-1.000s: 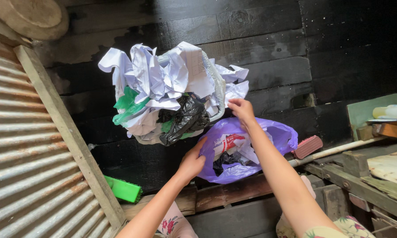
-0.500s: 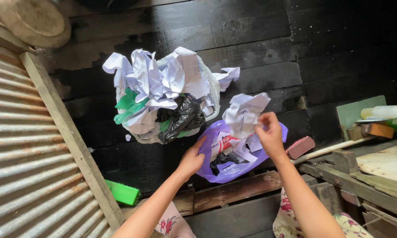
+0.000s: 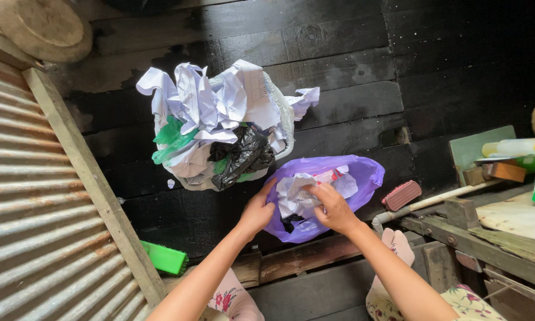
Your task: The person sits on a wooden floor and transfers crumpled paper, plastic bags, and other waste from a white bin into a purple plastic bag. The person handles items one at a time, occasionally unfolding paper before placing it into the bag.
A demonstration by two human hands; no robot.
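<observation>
Here, nearest the camera, the purple bag is kept open on the dark plank floor: its near rim is gripped by the left hand, fingers curled shut on the plastic so the mouth stays wide. A crumpled white paper is pressed down inside by the right hand, closed over it. Just beyond, touching the bag's edge, an overfull bin is heaped with paper and black plastic. A pink brush lies to the right.

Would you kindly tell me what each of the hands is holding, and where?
The left hand grips the purple plastic bag by its near-left rim. The right hand presses crumpled white paper from its top into the bag.
</observation>
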